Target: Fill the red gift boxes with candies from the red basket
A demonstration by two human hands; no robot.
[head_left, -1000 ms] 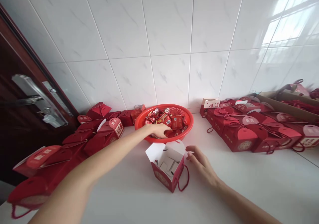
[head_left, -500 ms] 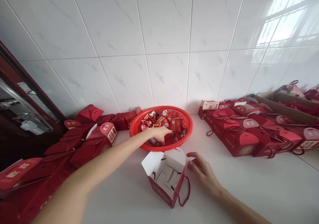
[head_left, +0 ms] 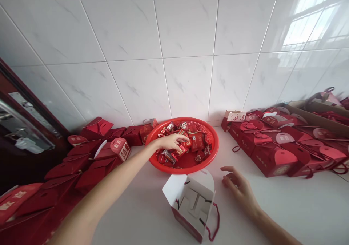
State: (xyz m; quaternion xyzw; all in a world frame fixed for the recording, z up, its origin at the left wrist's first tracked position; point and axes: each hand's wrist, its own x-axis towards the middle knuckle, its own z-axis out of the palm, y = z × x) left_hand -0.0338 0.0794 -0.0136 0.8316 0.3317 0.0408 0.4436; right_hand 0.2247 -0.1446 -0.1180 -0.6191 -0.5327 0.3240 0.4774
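Observation:
My left hand (head_left: pixel 173 142) reaches into a red plastic basket (head_left: pixel 215 148), its fingers apart over wrapped candies (head_left: pixel 180 151). A flat red packet (head_left: pixel 196 141) lies among the candies, right of my fingertips. In front of the basket stands a red gift box (head_left: pixel 188 225) with its top flaps up. Its white inside shows only the folded bottom, and a dark red cord handle (head_left: pixel 217 223) hangs at its right side. My right hand (head_left: pixel 238 187) rests in a loose curve right of the box, thumb and forefinger apart, holding nothing and not touching the box.
Closed red gift boxes (head_left: pixel 92 168) line the left side, and more (head_left: pixel 272 157) stand in rows on the right. Behind those on the right is a cardboard carton (head_left: pixel 305 110) with red things inside. A tiled wall (head_left: pixel 188 85) rises behind the basket; a dark door (head_left: pixel 32 128) is at far left.
My left hand has shifted left and back over the candies in the basket. My right hand sits slightly farther from the open box. The camera view has shifted a little.

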